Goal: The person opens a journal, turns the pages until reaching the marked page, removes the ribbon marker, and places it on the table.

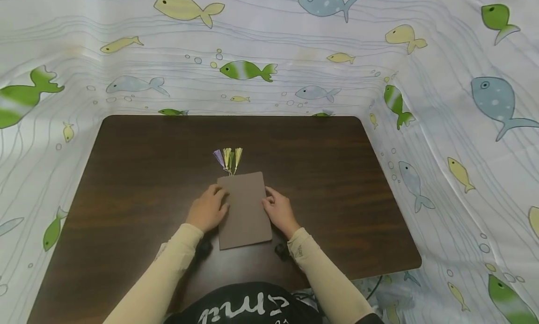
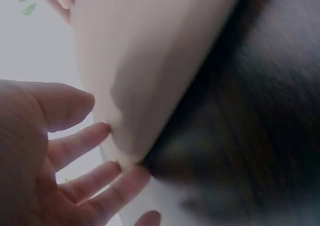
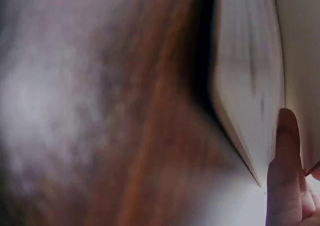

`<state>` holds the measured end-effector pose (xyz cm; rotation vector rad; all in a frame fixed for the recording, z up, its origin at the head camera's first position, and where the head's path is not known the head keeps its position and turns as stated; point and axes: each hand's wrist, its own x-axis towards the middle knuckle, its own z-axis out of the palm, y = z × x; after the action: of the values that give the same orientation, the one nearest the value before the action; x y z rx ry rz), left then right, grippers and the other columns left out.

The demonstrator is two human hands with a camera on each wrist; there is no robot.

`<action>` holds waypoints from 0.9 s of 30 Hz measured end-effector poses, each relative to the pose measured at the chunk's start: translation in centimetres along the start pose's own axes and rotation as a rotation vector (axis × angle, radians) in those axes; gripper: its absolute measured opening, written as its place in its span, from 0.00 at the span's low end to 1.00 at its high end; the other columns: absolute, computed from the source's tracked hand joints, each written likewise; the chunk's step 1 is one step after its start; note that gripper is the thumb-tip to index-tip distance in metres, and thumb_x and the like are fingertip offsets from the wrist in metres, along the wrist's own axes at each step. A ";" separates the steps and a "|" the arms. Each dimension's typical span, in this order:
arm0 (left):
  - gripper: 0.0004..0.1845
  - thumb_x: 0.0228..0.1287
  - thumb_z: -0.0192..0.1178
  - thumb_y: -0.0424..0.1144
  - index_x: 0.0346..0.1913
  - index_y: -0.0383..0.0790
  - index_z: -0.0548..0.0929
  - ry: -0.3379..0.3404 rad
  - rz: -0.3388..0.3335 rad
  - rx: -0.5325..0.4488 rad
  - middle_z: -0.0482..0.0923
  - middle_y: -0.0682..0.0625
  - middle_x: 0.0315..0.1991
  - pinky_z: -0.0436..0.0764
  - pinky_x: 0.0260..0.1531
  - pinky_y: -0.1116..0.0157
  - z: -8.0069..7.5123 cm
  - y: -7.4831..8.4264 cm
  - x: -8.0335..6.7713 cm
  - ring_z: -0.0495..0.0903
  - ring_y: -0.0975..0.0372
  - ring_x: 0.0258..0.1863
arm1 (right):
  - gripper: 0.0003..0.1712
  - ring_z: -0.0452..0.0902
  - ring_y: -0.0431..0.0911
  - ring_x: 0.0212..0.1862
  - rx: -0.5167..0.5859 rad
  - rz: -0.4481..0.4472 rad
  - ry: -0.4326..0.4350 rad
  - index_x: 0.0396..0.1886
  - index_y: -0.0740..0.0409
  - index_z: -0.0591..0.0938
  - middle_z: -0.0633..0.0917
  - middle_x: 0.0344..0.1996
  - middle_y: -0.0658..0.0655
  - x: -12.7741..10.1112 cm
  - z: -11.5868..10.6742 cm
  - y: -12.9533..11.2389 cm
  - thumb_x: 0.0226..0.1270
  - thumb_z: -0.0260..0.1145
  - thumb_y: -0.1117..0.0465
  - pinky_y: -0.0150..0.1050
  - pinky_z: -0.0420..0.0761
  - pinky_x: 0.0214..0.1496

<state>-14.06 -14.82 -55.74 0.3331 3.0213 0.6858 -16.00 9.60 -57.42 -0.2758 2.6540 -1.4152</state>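
A closed book with a plain brown cover (image 1: 245,216) lies upright on the page in front of me, long sides toward my hands. Bookmark tassels (image 1: 227,158), purple, yellow and green, stick out past its far edge. My left hand (image 1: 207,209) rests along the book's left side, its fingers loosely extended; in the left wrist view the fingertips (image 2: 131,178) touch the cover's edge. At the right side, my right hand (image 1: 281,212) pinches the book's edge. The right wrist view shows a digit (image 3: 287,136) between the pale page block (image 3: 247,80) and the cover (image 3: 302,60).
The book lies on a dark brown wooden table (image 1: 320,174) with rounded corners. White cloth (image 1: 269,43) printed with fish hangs behind and beside it. The person's dark shirt (image 1: 248,307) is at the near edge, and a cable (image 1: 374,287) shows below the right corner.
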 end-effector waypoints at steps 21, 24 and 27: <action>0.36 0.82 0.35 0.59 0.75 0.32 0.64 -0.195 -0.131 -0.399 0.69 0.32 0.70 0.69 0.66 0.40 -4.4 3.6 -0.9 0.70 0.39 0.68 | 0.25 0.82 0.47 0.59 0.149 -0.195 -0.121 0.71 0.60 0.74 0.81 0.63 0.60 -2.4 1.6 -7.0 0.83 0.53 0.54 0.40 0.80 0.61; 0.38 0.82 0.30 0.60 0.76 0.29 0.58 -0.229 -0.170 -0.493 0.65 0.29 0.71 0.65 0.68 0.39 -5.0 3.4 -1.4 0.66 0.37 0.70 | 0.27 0.66 0.47 0.73 0.052 -0.260 -0.242 0.76 0.59 0.67 0.68 0.74 0.57 -3.0 2.4 -7.3 0.84 0.50 0.55 0.42 0.67 0.73; 0.33 0.83 0.35 0.54 0.74 0.28 0.61 -0.209 -0.200 -0.544 0.71 0.29 0.66 0.71 0.64 0.41 -5.6 2.9 -1.9 0.74 0.39 0.65 | 0.29 0.59 0.47 0.77 -0.076 -0.303 -0.331 0.79 0.57 0.62 0.61 0.78 0.54 -3.4 3.1 -7.4 0.83 0.50 0.56 0.45 0.62 0.76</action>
<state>-12.00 -15.02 -49.45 0.0726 2.4941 1.3045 -11.35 3.77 -52.87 -0.8708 2.4657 -1.2114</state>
